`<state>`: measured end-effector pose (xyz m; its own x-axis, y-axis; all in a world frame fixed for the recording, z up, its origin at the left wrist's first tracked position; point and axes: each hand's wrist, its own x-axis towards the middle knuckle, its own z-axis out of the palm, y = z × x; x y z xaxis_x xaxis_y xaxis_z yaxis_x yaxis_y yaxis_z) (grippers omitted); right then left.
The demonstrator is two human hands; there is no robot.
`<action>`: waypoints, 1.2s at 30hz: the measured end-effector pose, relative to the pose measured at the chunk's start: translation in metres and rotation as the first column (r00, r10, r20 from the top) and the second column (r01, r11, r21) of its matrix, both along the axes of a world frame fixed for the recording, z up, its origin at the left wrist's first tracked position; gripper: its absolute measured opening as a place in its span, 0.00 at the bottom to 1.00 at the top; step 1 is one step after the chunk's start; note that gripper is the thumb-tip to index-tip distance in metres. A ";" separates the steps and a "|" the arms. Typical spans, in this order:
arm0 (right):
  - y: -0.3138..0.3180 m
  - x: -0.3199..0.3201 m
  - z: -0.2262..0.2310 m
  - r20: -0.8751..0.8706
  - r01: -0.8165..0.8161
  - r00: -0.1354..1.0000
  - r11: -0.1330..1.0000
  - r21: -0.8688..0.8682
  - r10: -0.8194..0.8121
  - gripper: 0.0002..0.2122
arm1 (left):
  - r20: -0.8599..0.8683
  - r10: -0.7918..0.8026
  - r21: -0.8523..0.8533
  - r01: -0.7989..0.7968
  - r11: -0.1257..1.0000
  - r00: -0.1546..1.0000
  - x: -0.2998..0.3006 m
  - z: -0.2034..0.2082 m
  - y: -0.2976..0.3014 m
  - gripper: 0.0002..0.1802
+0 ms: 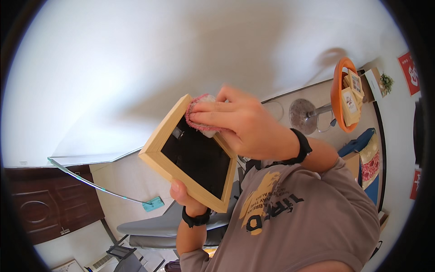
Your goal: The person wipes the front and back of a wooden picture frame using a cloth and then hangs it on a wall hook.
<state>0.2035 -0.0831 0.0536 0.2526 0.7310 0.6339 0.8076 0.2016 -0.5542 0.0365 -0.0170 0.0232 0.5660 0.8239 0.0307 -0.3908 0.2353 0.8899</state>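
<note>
A deep picture frame (179, 168) of light wood is held up and tilted, its dark glossy pane turned towards me. My left hand (183, 196) grips its lower edge, the thumb over the front rim and the other fingers hidden behind. Against the upper part of the pane, near the top corner, my right hand (247, 119) presses a pale cloth (208, 133) with a pink stitched border. Its fingers lie bent over the cloth. A small light reflection shows on the pane. Both wrists wear black bands.
A white wall (113, 59) fills the space beyond the frame. Rightward, an orange bar stool (337, 97) carries several wooden frames (352, 106). On the left, a teal flat mop (153, 204) leans by a dark wooden door (54, 206). A grey covered surface (149, 226) lies below.
</note>
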 end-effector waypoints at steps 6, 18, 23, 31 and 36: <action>-0.004 -0.005 0.009 -0.177 -0.147 0.971 0.984 0.097 0.162 0.21 | 0.080 -0.120 0.010 0.120 0.993 0.990 0.001 0.004 0.000 0.29; -0.009 0.005 0.014 -0.454 -0.276 0.863 0.959 -0.057 0.222 0.19 | -0.085 -0.159 -0.117 0.149 0.982 0.984 -0.003 0.003 0.005 0.41; -0.015 0.023 0.010 -0.774 -0.427 0.525 0.896 0.119 0.354 0.22 | 0.052 -0.115 -0.003 0.115 0.993 0.992 -0.008 -0.006 0.007 0.39; -0.030 0.034 -0.005 -0.869 -0.389 -0.015 0.798 0.460 0.494 0.18 | 0.423 -0.161 -0.255 0.288 0.923 0.891 -0.014 -0.018 0.024 0.35; -0.038 0.037 -0.017 -0.874 -0.264 0.068 0.854 0.449 0.481 0.22 | 0.510 -0.094 -0.418 0.342 0.842 0.855 -0.004 -0.001 0.019 0.41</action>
